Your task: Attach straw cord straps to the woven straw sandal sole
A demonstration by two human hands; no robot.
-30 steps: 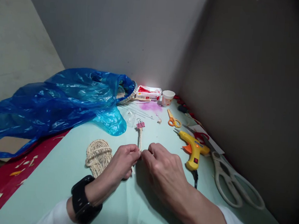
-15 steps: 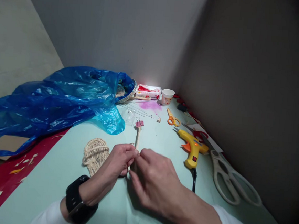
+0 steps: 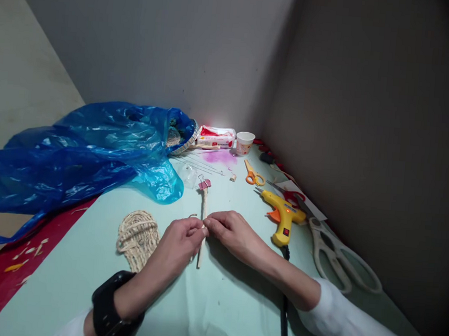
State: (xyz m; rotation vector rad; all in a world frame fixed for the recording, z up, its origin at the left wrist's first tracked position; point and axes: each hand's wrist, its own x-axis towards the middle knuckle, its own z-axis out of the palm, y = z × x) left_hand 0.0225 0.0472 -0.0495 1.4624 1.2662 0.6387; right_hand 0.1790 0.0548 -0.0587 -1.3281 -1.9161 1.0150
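A thin braided straw cord lies lengthwise on the pale green table, with a pink binder clip on its far end. My left hand and my right hand meet at the cord's middle, both pinching it with closed fingertips. A loose straw end sticks out toward me below the hands. A small woven straw sandal lies just left of my left hand. I wear a black watch on the left wrist.
A yellow glue gun with its black cable lies right of my hands. Large cream shears, orange scissors, a paper cup and a tissue pack sit farther back. A crumpled blue plastic bag covers the left.
My right hand has stretched out and slid forward along the cord, its forearm now lying across the table. The view has shifted slightly right. Both hands still pinch the cord.
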